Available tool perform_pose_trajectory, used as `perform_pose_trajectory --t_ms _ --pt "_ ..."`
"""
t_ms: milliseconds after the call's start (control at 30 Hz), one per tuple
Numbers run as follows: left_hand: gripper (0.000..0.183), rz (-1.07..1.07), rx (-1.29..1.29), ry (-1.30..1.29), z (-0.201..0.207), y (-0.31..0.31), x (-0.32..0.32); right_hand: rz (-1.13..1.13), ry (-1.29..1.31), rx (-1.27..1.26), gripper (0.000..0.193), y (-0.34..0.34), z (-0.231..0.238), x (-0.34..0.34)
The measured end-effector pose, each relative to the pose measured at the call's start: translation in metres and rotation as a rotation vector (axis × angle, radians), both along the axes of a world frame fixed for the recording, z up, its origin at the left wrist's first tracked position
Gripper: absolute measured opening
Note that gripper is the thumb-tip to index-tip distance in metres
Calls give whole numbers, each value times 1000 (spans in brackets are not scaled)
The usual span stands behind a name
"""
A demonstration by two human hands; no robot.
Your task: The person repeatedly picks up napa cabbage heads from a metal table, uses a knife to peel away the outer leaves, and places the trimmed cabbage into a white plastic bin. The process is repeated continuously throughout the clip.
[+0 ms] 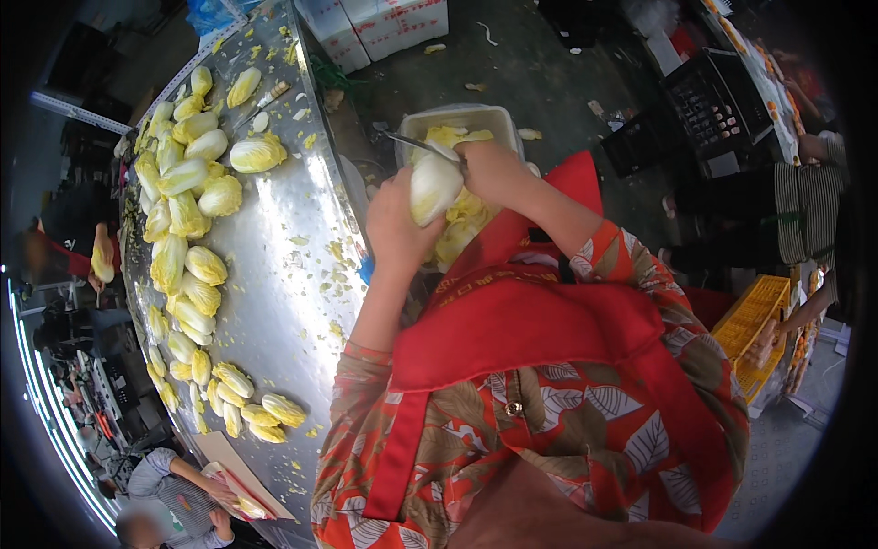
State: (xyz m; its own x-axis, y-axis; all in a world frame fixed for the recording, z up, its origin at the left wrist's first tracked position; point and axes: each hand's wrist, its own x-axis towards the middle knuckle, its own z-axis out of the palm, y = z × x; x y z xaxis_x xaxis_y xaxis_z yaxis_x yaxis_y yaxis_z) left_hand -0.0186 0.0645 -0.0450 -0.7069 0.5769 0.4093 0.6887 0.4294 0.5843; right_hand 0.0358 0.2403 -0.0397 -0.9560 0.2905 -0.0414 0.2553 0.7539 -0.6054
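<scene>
A napa cabbage (433, 189), white at its base and pale yellow toward its leaves, is held in my left hand (399, 218). My right hand (495, 170) grips a knife (416, 142), its blade lying across the white end of the cabbage. The knife's handle is hidden inside my fingers. Below both hands stands a pale plastic tub (462, 115) with yellow cabbage leaves (465, 223) in it. To the left, many trimmed napa cabbages (189, 174) lie heaped along the metal table (283, 210).
Leaf scraps and another knife (266, 102) lie on the table. White boxes (384, 27) stand on the floor beyond it. At right are a black crate (713, 105), a yellow crate (752, 334) and a person in a striped top (805, 210). Another person (174, 494) works at lower left.
</scene>
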Motion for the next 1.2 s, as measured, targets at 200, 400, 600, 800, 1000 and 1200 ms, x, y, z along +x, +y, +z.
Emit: perform_pose_trajectory --t_ms 200,400,600,800,1000,1200 --pt "69 -11 83 4 -19 12 -4 -34 101 -61 31 15 -27 5" --pt "68 -251 213 -301 -13 6 -10 61 -93 -1023 48 27 19 16" --pt "67 -315 425 -688 -12 9 -13 -49 -15 -1152 41 24 21 15" --pt "78 -170 307 -591 -19 25 -12 -253 109 -854 37 5 23 10" --pt "84 -57 28 -300 4 34 -3 -257 345 -550 35 4 7 9" --pt "76 -141 394 -407 1 19 -8 -390 186 -450 38 25 -20 13"
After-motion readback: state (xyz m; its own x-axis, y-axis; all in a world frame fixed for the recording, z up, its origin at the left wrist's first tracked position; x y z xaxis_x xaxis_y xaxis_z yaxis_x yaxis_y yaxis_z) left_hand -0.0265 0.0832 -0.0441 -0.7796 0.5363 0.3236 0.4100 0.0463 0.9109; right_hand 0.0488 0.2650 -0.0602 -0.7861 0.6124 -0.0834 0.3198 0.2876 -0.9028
